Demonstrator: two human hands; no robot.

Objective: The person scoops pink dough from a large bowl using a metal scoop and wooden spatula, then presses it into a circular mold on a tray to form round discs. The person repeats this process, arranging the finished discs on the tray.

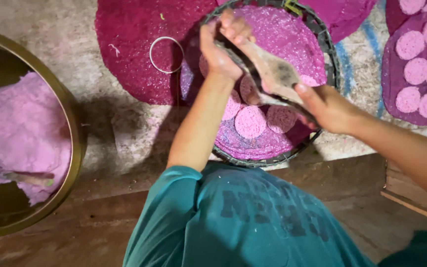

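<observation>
A flat wooden paddle [273,74], smeared pale, slants over a round dark-rimmed tray [330,59]. My left hand [221,47] grips its upper end and my right hand [324,105] grips its lower end. The tray holds a purple sparkling sheet [287,37] with several round pink discs [250,122] on its near half. Both hands are above the tray, and the paddle hides part of the discs.
A large brass bowl [72,123] at the left holds pink dough [21,128] and a stick. A metal ring [166,54] lies on a magenta round sheet [129,44]. Another purple sheet with pink discs [421,64] is at the right. A wooden ledge [100,217] runs along the near side.
</observation>
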